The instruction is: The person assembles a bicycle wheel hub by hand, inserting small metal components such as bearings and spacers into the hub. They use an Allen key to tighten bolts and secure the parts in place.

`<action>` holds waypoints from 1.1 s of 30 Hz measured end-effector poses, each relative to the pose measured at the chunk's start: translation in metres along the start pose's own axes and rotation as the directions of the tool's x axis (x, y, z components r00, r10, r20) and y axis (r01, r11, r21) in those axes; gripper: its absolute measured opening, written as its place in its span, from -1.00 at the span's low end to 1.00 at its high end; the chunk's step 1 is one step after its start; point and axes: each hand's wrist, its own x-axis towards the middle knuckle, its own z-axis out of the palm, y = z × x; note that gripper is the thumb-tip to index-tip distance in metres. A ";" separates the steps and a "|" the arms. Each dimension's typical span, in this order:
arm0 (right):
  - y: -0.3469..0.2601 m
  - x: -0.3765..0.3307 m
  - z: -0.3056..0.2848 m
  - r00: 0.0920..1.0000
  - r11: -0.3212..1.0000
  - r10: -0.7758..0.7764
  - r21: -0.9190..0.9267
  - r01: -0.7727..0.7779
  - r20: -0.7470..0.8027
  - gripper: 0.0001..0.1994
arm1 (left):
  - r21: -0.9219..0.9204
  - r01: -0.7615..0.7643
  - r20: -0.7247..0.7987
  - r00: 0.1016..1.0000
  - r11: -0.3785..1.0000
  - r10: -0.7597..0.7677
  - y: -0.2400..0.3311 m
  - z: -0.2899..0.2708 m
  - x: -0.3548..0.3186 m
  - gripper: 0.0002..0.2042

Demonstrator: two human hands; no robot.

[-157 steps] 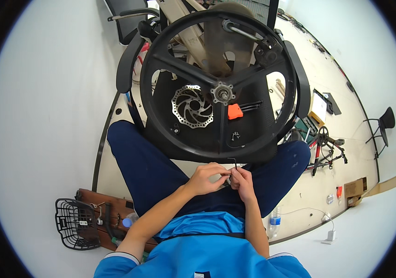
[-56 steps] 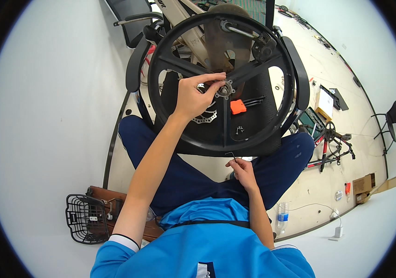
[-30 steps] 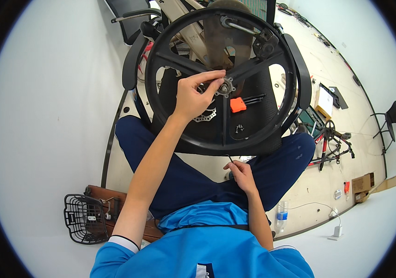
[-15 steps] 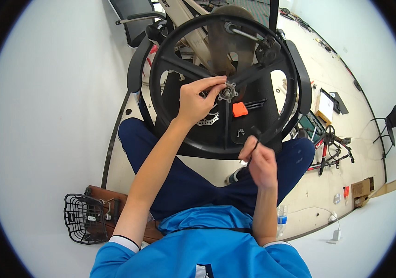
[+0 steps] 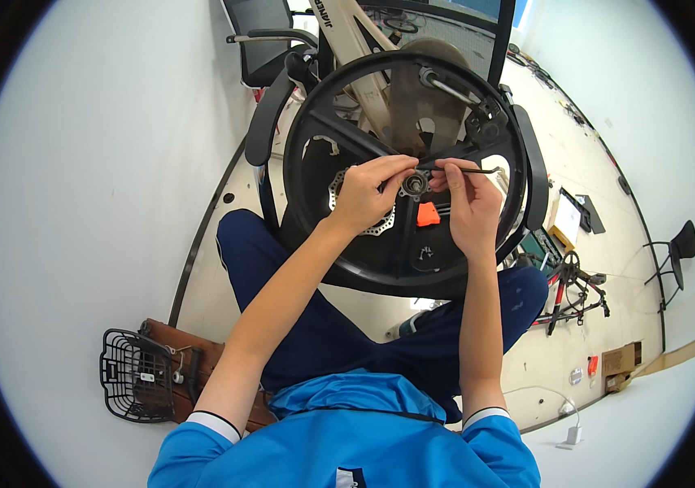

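A black spoked wheel [image 5: 412,281] lies flat across a chair in front of me, its metal hub [image 5: 416,186] facing up. My left hand [image 5: 370,193] is closed in a pinch at the hub's upper left edge; what its fingertips hold is hidden. My right hand [image 5: 475,210] grips a thin dark hex key [image 5: 484,170] with a bent end, its other end reaching toward the left fingertips over the hub. Beneath the wheel, on the seat, lie a perforated brake disc [image 5: 381,227], an orange tool holder [image 5: 428,214] and some small bolts [image 5: 425,253].
Armrests [image 5: 533,163] flank the wheel. A beige bicycle frame [image 5: 363,73] stands beyond it. To the right on the floor are a red and black bike part [image 5: 568,285] and a cardboard box [image 5: 621,358]. A black wire basket [image 5: 132,382] sits at the lower left.
My right hand has moved up from the wheel's lower right to the hub, bringing the hex key beside my left fingers. The left hand stays pinched at the hub. The whole view has shifted slightly.
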 end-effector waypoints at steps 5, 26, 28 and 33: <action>0.002 0.003 0.004 0.996 0.987 -0.077 -0.137 0.082 0.036 -0.85 | 0.012 -0.022 0.005 1.000 1.000 0.022 0.003 -0.002 0.004 -0.79; 0.005 0.008 0.018 0.820 0.706 -0.553 -0.438 0.556 0.149 -0.84 | 0.133 -0.078 -0.063 0.994 0.988 0.087 -0.002 0.004 -0.005 -0.88; 0.005 0.015 0.017 0.810 0.693 -0.570 -0.448 0.565 0.141 -0.84 | 0.150 -0.153 -0.026 0.987 0.977 0.159 -0.005 0.003 0.001 -0.79; 0.011 0.013 0.017 0.868 0.745 -0.470 -0.457 0.486 0.158 -0.84 | 0.091 -0.126 0.062 0.991 0.988 0.120 -0.003 0.000 0.007 -0.80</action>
